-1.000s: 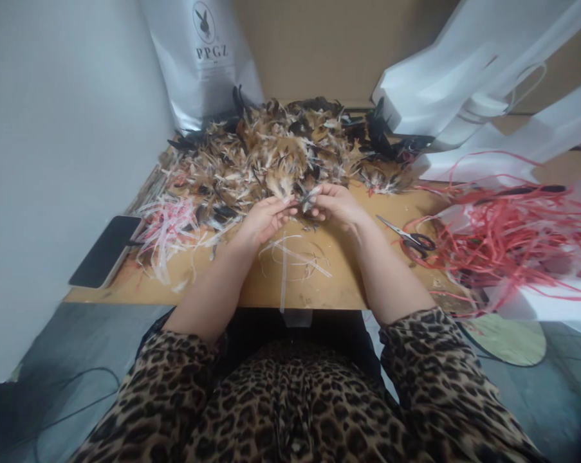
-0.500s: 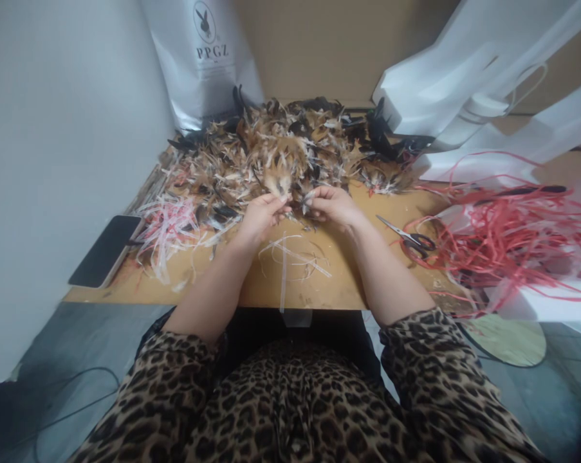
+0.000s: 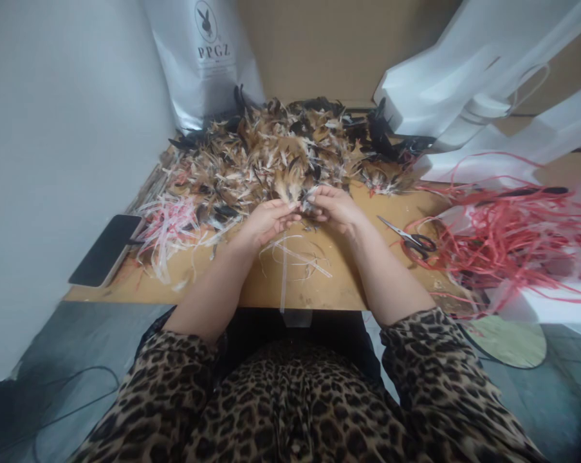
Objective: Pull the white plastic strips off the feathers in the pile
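My left hand pinches the pale lower ends of a small bunch of brown and white feathers, its fingers closed. Close beside it, my right hand is closed on a dark grey feather with pale fluff. The fingertips of both hands almost meet at the front edge of a broad heap of brown, white and black feathers. Thin white strips lie on the table between my forearms.
On the wooden table, scissors lie right of my forearm, beside a tangle of red and pink ribbon. At left are a phone and a pile of pink and white strips. A silver bag stands behind.
My left hand has moved slightly right with its feather bunch, closer to my right hand. The right hand has shifted only a little.
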